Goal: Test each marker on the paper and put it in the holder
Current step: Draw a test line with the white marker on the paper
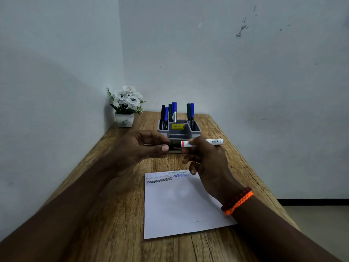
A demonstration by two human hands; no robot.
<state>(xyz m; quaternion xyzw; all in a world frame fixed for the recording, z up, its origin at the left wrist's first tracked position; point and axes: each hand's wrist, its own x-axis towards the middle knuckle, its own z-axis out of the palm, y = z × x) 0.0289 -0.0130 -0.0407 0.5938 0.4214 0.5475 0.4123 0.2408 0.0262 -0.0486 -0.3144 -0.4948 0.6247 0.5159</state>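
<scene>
Held mid-frame above the worktop [120,195], just in front of the grey holder [179,130]: a white marker [203,142], long axis lying almost level across the frame, barcode end toward the right, dark cap end toward the left. Right hand [205,159] curled round the barrel; left hand [140,147] pinching the dark cap [173,146] between thumb and fingertips. Likely set up this way to pull the cap off or press it home along the marker's own axis; which of the two, impossible to tell. Below the hands, the paper [181,207], with zigzag test strokes across its top edge. Upright in the holder's rear compartments, several blue, green and black markers [174,111]. Upper left of the worktop, a potted white flower [125,108].
</scene>
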